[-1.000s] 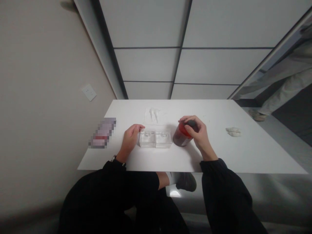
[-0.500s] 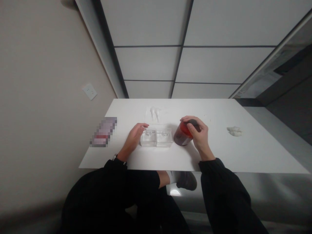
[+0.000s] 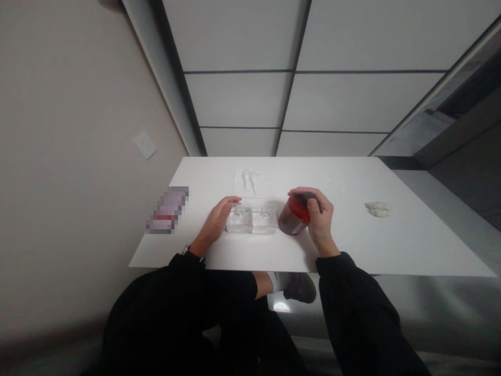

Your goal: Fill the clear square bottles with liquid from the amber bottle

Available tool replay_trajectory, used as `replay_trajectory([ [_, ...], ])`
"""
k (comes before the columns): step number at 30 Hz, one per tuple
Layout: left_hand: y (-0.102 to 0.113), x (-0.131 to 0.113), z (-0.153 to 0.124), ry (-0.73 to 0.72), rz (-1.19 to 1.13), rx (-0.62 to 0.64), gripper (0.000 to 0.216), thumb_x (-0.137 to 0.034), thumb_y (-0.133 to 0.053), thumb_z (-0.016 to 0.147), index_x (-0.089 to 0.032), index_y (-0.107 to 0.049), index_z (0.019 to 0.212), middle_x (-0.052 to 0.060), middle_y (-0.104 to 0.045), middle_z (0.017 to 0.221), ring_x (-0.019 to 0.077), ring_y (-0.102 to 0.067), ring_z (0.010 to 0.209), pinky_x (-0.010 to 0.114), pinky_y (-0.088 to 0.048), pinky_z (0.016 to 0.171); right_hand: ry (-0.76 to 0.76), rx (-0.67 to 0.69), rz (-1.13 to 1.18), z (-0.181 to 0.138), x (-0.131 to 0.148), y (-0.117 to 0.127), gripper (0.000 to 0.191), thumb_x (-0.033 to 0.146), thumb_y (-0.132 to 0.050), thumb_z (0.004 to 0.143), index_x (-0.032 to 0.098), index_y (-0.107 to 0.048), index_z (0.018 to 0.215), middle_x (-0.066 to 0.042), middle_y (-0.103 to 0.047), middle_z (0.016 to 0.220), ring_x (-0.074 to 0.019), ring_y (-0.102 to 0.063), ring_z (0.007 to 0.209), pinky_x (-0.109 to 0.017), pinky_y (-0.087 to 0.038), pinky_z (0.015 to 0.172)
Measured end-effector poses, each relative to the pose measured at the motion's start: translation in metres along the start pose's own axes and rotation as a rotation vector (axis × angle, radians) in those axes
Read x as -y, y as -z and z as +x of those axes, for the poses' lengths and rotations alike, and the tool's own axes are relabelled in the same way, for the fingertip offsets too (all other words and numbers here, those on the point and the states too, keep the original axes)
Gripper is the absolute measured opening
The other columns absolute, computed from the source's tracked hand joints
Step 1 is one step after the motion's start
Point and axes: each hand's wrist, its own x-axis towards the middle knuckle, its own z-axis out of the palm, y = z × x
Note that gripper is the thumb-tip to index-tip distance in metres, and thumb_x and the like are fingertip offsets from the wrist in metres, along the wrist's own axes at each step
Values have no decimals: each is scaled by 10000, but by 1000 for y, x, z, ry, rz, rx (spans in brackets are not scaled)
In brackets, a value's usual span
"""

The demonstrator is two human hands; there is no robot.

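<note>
My right hand (image 3: 321, 213) is wrapped around the top of a red jar (image 3: 290, 218) with a dark lid (image 3: 306, 199). The jar leans a little, beside the right end of two clear boxes (image 3: 263, 225) that sit side by side. Each box has a rounded clear fitting on its top. My left hand (image 3: 217, 218) rests against the left end of the boxes, fingers stretched along the back corner and not closed around anything. Behind the boxes, two white cotton-like pieces (image 3: 248, 180) lie on a thin clear sheet (image 3: 264, 187).
A crumpled whitish wad (image 3: 378, 209) lies on the right side of the white table (image 3: 415, 245). A blurred-out flat object (image 3: 168, 209) lies near the left edge. A wall with a socket (image 3: 144, 144) stands at the left, and white panels (image 3: 238, 99) rise behind the table.
The view has shifted slightly. My right hand and the jar have moved very slightly left, and my right thumb sits differently by the lid. My left hand stays by the boxes.
</note>
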Motion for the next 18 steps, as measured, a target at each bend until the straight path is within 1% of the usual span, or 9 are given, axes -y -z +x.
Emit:
replay_trajectory([
  [3, 1, 1, -1, -1, -4, -99, 522, -583, -359, 1067, -192, -658, 1241, 132, -722, 1285, 260, -681, 1174, 440, -503, 1119, -17, 29, 34, -3, -4, 6, 621, 825, -621, 894, 306, -766, 1202, -73, -813, 1097, -290, -760, 1047, -495, -573, 982],
  [6, 11, -1, 11, 5, 86, -190, 397, -482, -490, 1026, -193, -652, 1245, 130, -711, 1290, 243, -686, 1113, 412, -540, 1040, -109, -5, 92, 8, -11, 23, 912, 990, -290, 874, 344, -646, 1410, -107, -710, 1441, -327, -660, 1367, -568, -521, 1098],
  [7, 16, -2, 20, 8, 141, -187, 373, -451, -534, 1007, -197, -654, 1252, 124, -713, 1286, 236, -690, 1090, 395, -551, 1009, -145, -61, 97, 17, -15, 29, 911, 960, -182, 912, 348, -634, 1413, -102, -670, 1502, -316, -619, 1426, -573, -503, 1120],
  [8, 20, -2, 32, 13, 196, -165, 364, -427, -569, 992, -200, -657, 1263, 117, -719, 1269, 227, -697, 1051, 377, -561, 970, -163, -122, 89, 27, -22, 33, 855, 916, -174, 952, 346, -647, 1379, -95, -663, 1508, -299, -609, 1438, -561, -495, 1132],
  [9, 23, -2, 47, 26, 267, -124, 361, -409, -568, 994, -203, -661, 1276, 106, -733, 1220, 217, -703, 993, 362, -568, 924, -176, -169, 79, 40, -30, 37, 784, 886, -232, 973, 333, -682, 1300, -91, -696, 1449, -282, -642, 1392, -535, -505, 1123],
  [11, 26, 0, 82, 37, 331, -82, 341, -382, -615, 973, -203, -696, 1252, 88, -755, 1108, 212, -701, 889, 356, -564, 866, -205, -219, 68, 65, -51, 36, 641, 843, -452, 949, 285, -731, 1095, -88, -778, 1185, -247, -754, 1118, -468, -558, 1035],
  [14, 20, 10, 134, 25, 424, -40, 336, -359, -704, 924, -178, -749, 1204, 91, -762, 974, 251, -702, 886, 390, -543, 903, -271, -207, 30, 92, -88, 22, 652, 876, -614, 821, 239, -719, 908, -49, -743, 845, -192, -718, 767, -391, -597, 825],
  [16, 12, 19, 160, 12, 480, -6, 328, -378, -762, 885, -170, -784, 1137, 96, -761, 905, 280, -706, 894, 408, -534, 912, -284, -216, 15, 99, -107, 12, 666, 889, -633, 789, 229, -700, 847, -30, -701, 758, -172, -668, 684, -360, -583, 737],
  [18, 5, 27, 176, -2, 528, 30, 289, -407, -815, 835, -180, -813, 1014, 98, -758, 847, 295, -702, 875, 420, -532, 896, -267, -211, -6, 99, -118, 7, 653, 873, -615, 822, 227, -704, 838, -27, -694, 747, -165, -654, 675, -345, -573, 712],
])
